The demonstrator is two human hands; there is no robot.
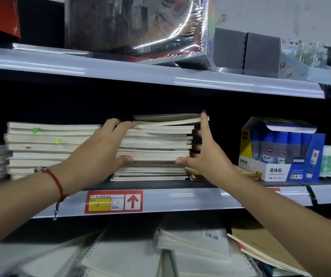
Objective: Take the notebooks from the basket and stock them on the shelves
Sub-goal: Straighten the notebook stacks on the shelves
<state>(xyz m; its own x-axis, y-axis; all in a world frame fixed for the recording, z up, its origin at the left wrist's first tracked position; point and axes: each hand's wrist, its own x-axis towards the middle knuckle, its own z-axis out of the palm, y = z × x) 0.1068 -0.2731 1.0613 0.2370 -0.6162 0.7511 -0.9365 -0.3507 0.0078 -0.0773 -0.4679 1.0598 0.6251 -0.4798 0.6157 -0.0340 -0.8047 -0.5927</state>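
Note:
A tall stack of notebooks (156, 144) with pale page edges sits in the middle of the middle shelf (180, 198). My left hand (100, 148) grips the upper part of the stack from its left side, fingers over the top and thumb tucked under a bundle. My right hand (206, 154) holds the same bundle from the right, thumb underneath and fingers up along the dark spines. A few thin notebooks stay flat under the held bundle. The basket is out of view.
A second notebook stack (46, 144) stands just left of my left hand. A blue and yellow box of glue (278, 150) stands to the right. Wrapped spiral books (136, 27) fill the shelf above, and more notebooks (120, 254) lie on the shelf below. A red price label (113, 201) marks the shelf edge.

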